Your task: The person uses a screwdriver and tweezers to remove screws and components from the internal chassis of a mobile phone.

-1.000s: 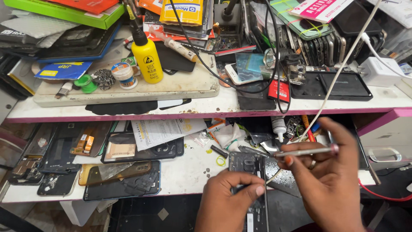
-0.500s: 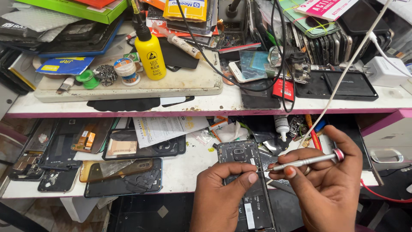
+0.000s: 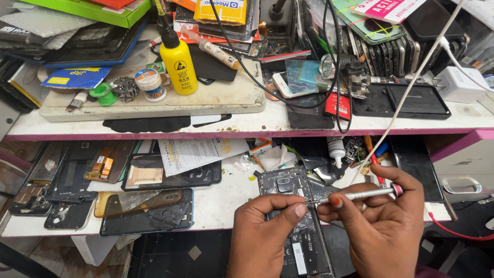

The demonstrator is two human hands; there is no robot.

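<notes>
hands point(image 3: 267, 231) — two, both over one opened phone point(image 3: 293, 216) lying on the bench point(image 3: 221, 206) edge. left hand grips the phone's upper part, thumb on top; right hand point(image 3: 383, 226) pinches one silver screwdriver point(image 3: 355, 194), its tip at the phone. one yellow bottle point(image 3: 177, 64) stands on the shelf above. since half a second ago the phone sits much the same — the screwdriver tip has closed in on it.

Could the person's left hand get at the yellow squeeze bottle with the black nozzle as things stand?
Probably not freely: the left hand grips the opened phone low down, while the yellow bottle stands unobstructed on the upper shelf.
</notes>
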